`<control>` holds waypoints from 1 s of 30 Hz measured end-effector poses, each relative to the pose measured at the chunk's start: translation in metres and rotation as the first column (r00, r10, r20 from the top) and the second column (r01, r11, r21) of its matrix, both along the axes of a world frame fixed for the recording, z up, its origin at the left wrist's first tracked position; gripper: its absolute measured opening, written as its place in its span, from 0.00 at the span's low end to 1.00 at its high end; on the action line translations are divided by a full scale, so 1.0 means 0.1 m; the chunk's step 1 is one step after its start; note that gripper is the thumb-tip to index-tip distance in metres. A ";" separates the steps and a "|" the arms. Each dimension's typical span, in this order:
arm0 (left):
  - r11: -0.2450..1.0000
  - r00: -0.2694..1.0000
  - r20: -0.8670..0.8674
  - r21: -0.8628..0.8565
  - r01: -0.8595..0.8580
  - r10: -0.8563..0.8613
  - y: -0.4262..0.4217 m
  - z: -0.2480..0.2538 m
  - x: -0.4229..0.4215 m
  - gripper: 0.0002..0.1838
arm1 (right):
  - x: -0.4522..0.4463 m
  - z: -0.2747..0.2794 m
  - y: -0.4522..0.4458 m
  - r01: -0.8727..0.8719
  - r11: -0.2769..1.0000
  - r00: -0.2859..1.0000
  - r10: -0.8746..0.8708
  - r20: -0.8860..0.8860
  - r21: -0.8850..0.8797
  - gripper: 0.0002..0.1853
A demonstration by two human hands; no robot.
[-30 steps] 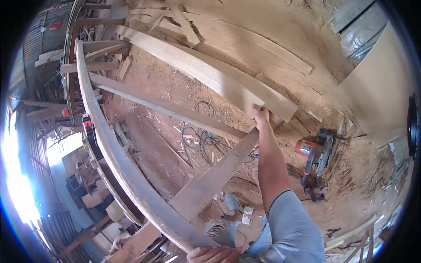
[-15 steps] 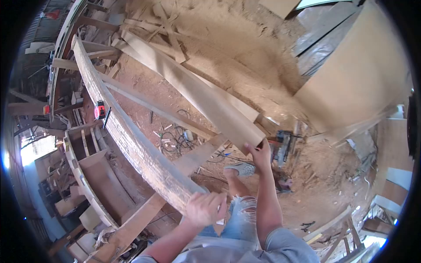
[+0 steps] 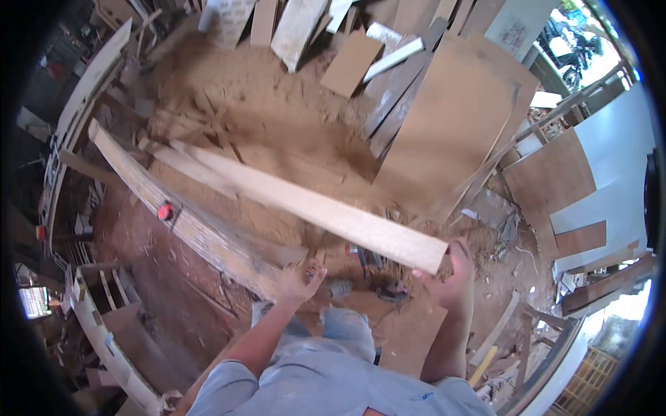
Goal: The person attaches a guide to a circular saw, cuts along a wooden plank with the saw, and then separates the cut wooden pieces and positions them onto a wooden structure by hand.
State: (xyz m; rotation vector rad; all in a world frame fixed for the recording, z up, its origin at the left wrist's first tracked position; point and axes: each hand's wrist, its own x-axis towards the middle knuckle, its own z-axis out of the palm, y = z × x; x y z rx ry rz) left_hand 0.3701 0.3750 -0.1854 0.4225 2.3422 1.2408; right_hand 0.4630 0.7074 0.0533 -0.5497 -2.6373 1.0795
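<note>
A long pale board (image 3: 312,208) slants across the middle of the view, its near end on the right and its far end toward the upper left. The right hand (image 3: 454,276) holds that near end, thumb at the lower edge and fingers around the end. The left hand (image 3: 297,283) is half curled right by the near end of a rough, curved plank (image 3: 211,244); whether it touches the plank or grips anything cannot be told. A red and black tape measure (image 3: 165,212) sits on this plank. Beyond the pale board's lower edge, a red and black power tool (image 3: 364,258) lies on the dusty ground (image 3: 277,149), partly hidden. Farther off, toward the upper right, is a large brown sheet (image 3: 444,118).
</note>
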 end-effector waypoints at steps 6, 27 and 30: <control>0.454 0.558 0.810 0.571 -0.684 -0.179 0.08 1.16 -0.52 0.64 | -0.10 0.45 -0.67 -0.146 0.983 0.979 0.159 -0.126 0.111 0.31; 0.687 0.558 0.664 0.694 -0.214 -0.498 -2.19 1.76 -1.97 0.35 | -0.68 1.49 -2.64 0.256 0.949 0.917 -0.178 -0.357 0.186 0.49; 0.994 0.993 -0.057 0.050 -0.097 0.099 -2.86 1.07 -2.32 0.35 | -0.69 1.50 -2.77 0.276 0.941 0.903 -0.185 -0.388 0.193 0.49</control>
